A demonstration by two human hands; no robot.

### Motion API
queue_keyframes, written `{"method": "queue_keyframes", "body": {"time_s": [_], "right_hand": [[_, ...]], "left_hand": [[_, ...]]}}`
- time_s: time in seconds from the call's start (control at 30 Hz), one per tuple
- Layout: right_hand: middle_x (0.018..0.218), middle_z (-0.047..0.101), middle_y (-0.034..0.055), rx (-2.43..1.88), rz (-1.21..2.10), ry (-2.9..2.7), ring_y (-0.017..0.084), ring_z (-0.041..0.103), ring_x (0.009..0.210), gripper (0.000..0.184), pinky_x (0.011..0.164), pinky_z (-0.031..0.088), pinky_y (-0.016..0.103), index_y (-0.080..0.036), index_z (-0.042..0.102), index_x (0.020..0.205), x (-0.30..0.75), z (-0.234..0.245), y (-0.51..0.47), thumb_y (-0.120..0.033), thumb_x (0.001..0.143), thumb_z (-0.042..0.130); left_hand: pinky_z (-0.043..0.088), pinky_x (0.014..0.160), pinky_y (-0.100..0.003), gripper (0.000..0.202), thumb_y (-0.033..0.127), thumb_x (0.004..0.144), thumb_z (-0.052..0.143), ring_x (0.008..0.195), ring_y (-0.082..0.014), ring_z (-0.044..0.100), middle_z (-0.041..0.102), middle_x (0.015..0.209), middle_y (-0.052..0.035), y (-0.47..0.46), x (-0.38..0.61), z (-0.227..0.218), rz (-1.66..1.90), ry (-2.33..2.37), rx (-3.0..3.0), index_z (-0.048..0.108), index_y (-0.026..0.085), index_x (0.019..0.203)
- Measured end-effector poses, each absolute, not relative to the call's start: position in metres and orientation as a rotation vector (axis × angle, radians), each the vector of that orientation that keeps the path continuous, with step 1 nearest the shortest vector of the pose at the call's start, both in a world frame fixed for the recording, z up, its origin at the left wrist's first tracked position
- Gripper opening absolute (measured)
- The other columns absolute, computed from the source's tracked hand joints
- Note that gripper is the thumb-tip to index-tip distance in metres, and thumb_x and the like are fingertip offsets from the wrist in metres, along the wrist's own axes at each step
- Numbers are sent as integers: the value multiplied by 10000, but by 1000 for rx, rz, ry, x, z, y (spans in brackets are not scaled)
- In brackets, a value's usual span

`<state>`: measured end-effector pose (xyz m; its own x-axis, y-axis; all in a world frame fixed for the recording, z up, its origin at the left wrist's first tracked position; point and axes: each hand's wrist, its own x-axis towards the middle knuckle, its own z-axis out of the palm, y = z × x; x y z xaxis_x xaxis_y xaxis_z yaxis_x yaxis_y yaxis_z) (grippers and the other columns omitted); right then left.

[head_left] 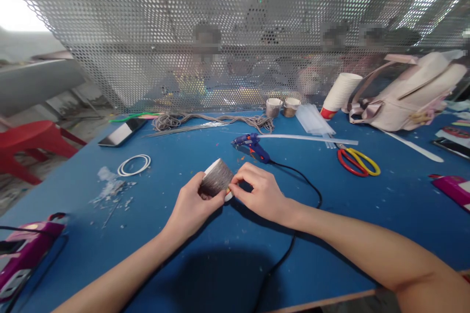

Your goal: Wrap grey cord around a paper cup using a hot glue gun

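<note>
A paper cup [218, 179] wound with grey cord lies tilted in my left hand [194, 200], whose thumb and fingers close around its side. White paper shows at one end, and a strip of white with a little red and yellow shows at the other. My right hand [260, 188] pinches at that second end, against the edge of the cord winding. What lies between its fingertips is too small to make out. Just beyond the hands rests a blue hot glue gun [253, 144] with a long clear glue stick [308, 139] in its back.
Grey cord [176, 121], two wrapped cups [273, 107], stacked paper cups [341, 93] and a backpack [411, 93] stand along the perforated metal screen. Scissors [358, 161] lie right. A phone [121, 132], white loops [134, 165], scraps and a power strip [29, 254] are left. The black cable [312, 186] passes under my right forearm.
</note>
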<state>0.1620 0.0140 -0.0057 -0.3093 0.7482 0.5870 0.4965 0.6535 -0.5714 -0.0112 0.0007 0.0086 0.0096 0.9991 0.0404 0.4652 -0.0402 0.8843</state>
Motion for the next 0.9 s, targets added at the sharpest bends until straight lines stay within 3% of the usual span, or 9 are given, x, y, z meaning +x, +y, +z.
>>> {"method": "queue_keyframes", "body": {"time_s": [0.37,0.57,0.7,0.9], "right_hand": [[753,596,18,-895,416,-1949,132,577,724,126,692,456,257,-177,600,762,164,-4,16,-191,882,563],[880,609,56,-881,503,-2136,123,563,682,103,661,486,255,-152,611,940,167,7,-1,-195,901,525],[942,642,115,-731,232,-2472,185,615,821,136,722,512,301,-127,595,984,167,11,-28,-195,901,511],[957,697,130,-580,-218,-2573,183,648,763,184,696,512,311,-129,606,1031,183,24,-52,-223,907,509]], "left_hand": [[351,479,-213,283,410,653,630,529,-94,427,441,572,70,2,-15,5,985,1609,1674,451,192,678],[389,526,-235,270,412,693,632,563,-110,462,473,624,62,7,-20,-2,1048,1615,1756,482,193,742],[434,572,-261,278,422,706,633,602,-132,503,519,674,43,10,-22,-2,1069,1618,1761,499,193,787],[446,597,-269,325,463,691,660,627,-143,521,551,702,26,9,-21,2,1106,1628,1749,520,189,793]]}}
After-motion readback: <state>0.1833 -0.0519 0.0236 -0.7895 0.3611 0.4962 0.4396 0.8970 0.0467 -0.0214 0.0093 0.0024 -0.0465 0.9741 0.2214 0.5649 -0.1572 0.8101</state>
